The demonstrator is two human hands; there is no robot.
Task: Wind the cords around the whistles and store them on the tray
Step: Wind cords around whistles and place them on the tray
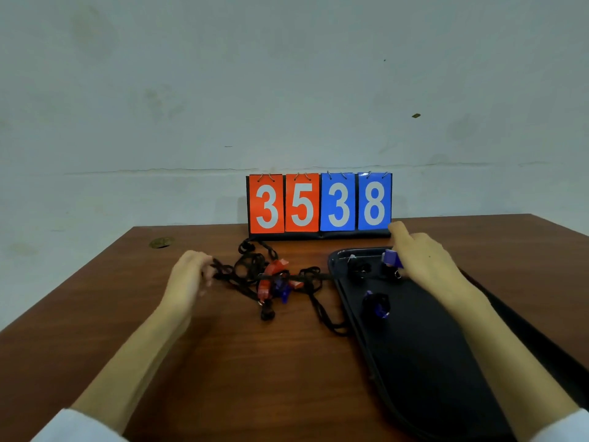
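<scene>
— On the wooden table (287, 362), what is sitting where?
— A long black tray (430, 362) is lying at the right, a scoreboard (319, 202) is standing at the far edge, and a tangle of cords (247, 266) with red and blue whistles (275, 267) is lying just left of the tray.
— And the hands?
— The left hand (191, 275) is pinching a cord from the tangle. The right hand (424, 260) is gripping a blue whistle (392, 257) over the tray's far end, near wound whistles (376, 303) lying on the tray.
</scene>
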